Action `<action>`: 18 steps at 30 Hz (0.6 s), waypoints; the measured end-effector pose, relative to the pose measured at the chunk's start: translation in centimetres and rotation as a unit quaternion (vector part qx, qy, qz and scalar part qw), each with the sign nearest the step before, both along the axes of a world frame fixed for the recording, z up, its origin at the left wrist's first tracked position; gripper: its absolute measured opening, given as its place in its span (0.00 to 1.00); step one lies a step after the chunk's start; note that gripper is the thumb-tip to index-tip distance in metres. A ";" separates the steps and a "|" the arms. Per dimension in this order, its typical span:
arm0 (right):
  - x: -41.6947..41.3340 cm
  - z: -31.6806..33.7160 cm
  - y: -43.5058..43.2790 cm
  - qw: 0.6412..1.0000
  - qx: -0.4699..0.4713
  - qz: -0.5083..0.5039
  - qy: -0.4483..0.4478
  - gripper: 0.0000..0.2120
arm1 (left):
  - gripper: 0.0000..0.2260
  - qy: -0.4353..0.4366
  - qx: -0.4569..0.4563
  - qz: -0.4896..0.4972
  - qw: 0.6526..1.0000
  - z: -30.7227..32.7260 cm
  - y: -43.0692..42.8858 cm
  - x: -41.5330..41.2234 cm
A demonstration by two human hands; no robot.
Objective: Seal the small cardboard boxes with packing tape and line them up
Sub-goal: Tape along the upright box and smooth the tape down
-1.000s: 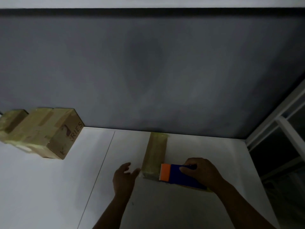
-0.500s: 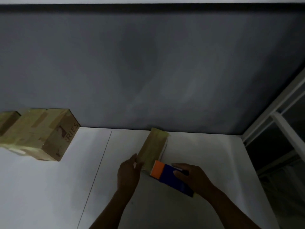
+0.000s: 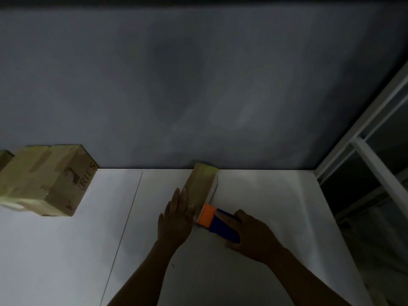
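Note:
A narrow cardboard box [image 3: 202, 186] covered in tape lies on the white table [image 3: 66, 250], its far end at the wall. My left hand [image 3: 176, 217] rests flat against the box's left side, fingers straight. My right hand [image 3: 254, 237] grips a blue tape dispenser [image 3: 223, 226] with an orange head [image 3: 206, 217]; the head touches the box's near end. At the far left, taped cardboard boxes [image 3: 47, 180] stand side by side in a row; one shows the letters "RIES".
A grey wall [image 3: 198, 85] runs along the table's far edge. A white window frame [image 3: 364, 146] stands at the right, past the table's right edge. A thin seam [image 3: 125, 221] runs across the tabletop left of my hands.
My left hand moved from the table up against the box's left side. The box turned slightly, its near end going left. The dispenser tilted and followed the box's near end.

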State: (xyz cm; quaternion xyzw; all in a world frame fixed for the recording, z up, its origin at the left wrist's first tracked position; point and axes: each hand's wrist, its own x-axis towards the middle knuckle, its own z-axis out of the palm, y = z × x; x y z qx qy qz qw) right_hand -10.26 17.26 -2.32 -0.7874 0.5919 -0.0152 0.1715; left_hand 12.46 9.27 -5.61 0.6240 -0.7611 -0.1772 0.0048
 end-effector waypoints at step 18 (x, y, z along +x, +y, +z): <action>-1.6 3.5 1.3 0.999 0.031 -0.034 -0.030 0.39 | 0.32 0.005 0.054 0.003 0.999 1.0 -0.5 -0.4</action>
